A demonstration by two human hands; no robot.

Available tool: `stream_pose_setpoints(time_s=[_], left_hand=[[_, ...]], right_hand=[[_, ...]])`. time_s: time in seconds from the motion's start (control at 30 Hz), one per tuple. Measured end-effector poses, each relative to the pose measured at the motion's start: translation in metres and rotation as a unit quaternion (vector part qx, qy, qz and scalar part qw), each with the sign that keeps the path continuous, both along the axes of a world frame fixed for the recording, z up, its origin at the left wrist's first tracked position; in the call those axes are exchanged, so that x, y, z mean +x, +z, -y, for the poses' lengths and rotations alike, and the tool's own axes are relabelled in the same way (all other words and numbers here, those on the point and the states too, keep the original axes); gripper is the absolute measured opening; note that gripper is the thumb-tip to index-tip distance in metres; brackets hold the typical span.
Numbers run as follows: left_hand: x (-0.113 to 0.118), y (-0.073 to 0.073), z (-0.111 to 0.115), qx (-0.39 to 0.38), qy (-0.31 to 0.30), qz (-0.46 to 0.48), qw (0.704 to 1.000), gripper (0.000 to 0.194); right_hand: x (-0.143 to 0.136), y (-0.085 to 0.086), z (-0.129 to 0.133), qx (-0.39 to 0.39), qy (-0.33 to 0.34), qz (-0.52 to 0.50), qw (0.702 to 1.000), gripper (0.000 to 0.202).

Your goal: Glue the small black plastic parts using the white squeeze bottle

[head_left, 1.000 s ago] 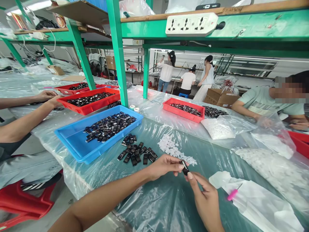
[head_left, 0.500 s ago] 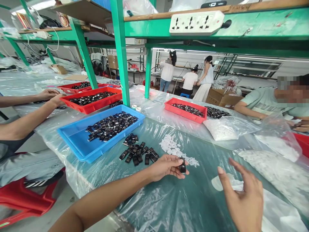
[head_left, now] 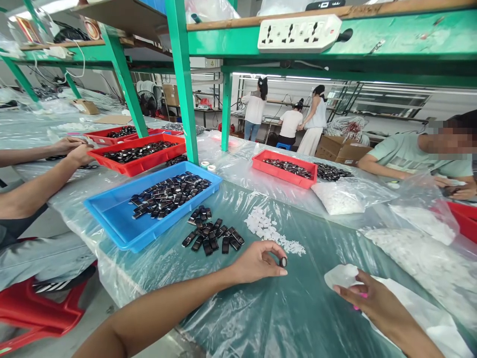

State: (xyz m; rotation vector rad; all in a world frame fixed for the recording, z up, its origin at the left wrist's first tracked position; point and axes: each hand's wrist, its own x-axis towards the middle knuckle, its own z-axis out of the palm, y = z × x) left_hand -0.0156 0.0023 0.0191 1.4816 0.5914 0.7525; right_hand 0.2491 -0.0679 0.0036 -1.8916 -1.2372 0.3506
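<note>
Black piece (head_left: 283,262), end-on to camera

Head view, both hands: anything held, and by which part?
Left hand pinches a small glossy black piece by its sides, rounded end exposed. Right hand is at a partly hidden bright pink handle; whether it's gripped can't be told.

A plastic-covered table (head_left: 261,318) bears trays (head_left: 119,209), black pieces (head_left: 211,233), white bits (head_left: 260,223).

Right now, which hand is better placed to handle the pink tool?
The right hand, I'd judge: its fingers are right at the pink tool, though whether they grip it is unclear. The left hand is farther off and holds a black part.
</note>
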Motion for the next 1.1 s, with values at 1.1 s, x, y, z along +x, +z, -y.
stream_pose_setpoints(time_s=[1.1], left_hand=[[0.0,-0.007,0.001,0.092,-0.002,-0.118,0.989,0.034]], right_hand=[[-0.091,0.007,-0.003,0.086,0.191,-0.604,0.769,0.022]])
